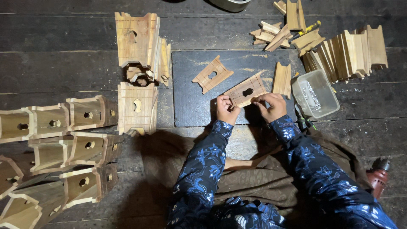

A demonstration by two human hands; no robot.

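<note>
— On the dark board (190,106), at its near edge, a flat wooden panel with a keyhole-shaped cutout (246,92) is being held from both ends.

— How is it gripped?

— The panel's left end is pinched by the left hand (226,109), fingers curled tight over the edge. The right end is clasped by the right hand (271,106), fingers likewise closed on the wood. The panel is kept just above or on the board; contact cannot be told.

— What else is seen on that board?

— A second cutout panel (212,74) is laid farther up the board, apart from the held one. A narrow wooden piece (282,79) is stood just right of the held panel.

— And off the board?

— Just past its right edge, a clear plastic tub (316,94) is set, something silvery inside. Beyond that, a row of stacked panels (347,53) is leaned. Left of the board, upright panel stacks (137,72) are placed, and farther left, assembled wooden boxes (68,144) are lined up. A red drill (377,176) is laid near and to the right.
</note>
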